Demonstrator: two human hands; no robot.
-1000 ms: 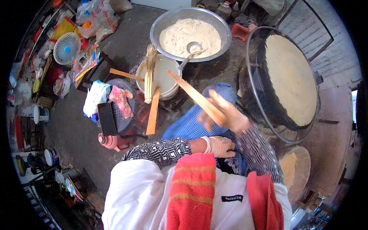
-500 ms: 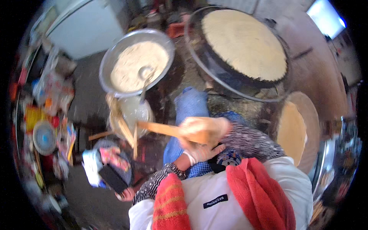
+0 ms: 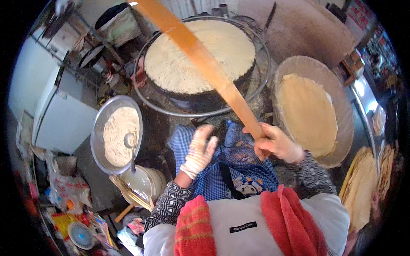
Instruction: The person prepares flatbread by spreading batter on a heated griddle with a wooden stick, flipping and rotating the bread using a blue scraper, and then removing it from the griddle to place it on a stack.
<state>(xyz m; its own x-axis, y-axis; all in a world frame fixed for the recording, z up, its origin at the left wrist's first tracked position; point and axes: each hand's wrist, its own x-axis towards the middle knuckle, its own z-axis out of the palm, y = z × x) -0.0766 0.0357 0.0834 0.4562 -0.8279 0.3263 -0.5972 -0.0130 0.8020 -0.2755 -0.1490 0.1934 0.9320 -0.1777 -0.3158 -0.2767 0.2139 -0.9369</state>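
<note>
My right hand grips the narrow end of a long, flat wooden spatula. The blade slants up and left across the view, in front of a large round griddle covered by a pale sheet of batter. Whether the blade touches the batter I cannot tell. In a whitish glove, my left hand is raised over the blue checked apron, fingers apart and holding nothing. To the left, a metal basin holds pale batter with a ladle in it.
A metal ring surrounds the griddle. At right a round, plastic-lined tray carries a thin tan pancake; folded sheets lie beyond it. A white bucket with wooden sticks stands below the basin. A white cabinet is at left.
My right hand has swung the spatula from over my lap up toward the griddle. My left hand has moved apart from the right and opened. The view has turned rightward.
</note>
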